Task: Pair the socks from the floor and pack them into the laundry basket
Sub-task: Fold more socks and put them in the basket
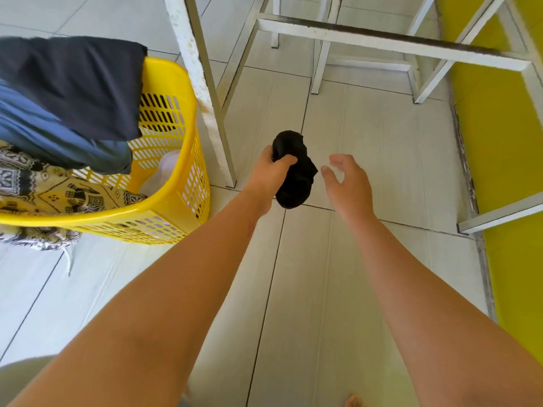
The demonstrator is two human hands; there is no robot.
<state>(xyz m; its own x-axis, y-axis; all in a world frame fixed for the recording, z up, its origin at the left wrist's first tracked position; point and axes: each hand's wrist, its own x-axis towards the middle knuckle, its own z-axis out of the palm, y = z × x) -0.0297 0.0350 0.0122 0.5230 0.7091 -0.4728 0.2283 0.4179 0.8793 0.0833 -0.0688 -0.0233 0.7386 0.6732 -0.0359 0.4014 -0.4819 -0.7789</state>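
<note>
My left hand point(269, 173) is shut on a bundle of black socks point(295, 177), held above the white floor tiles in the middle of the view. My right hand point(345, 179) hovers just right of the bundle, fingers apart and holding nothing. The yellow laundry basket point(176, 183) stands on the floor to the left. Dark navy, blue and patterned clothes hang over its near and left rims. Something white point(164, 171) lies inside it; I cannot tell whether that is a sock.
White metal table legs point(205, 92) stand between the basket and my hands. More white frame bars point(382, 39) cross the back and right. A yellow wall point(505, 142) runs along the right side. Open floor tiles lie under my forearms.
</note>
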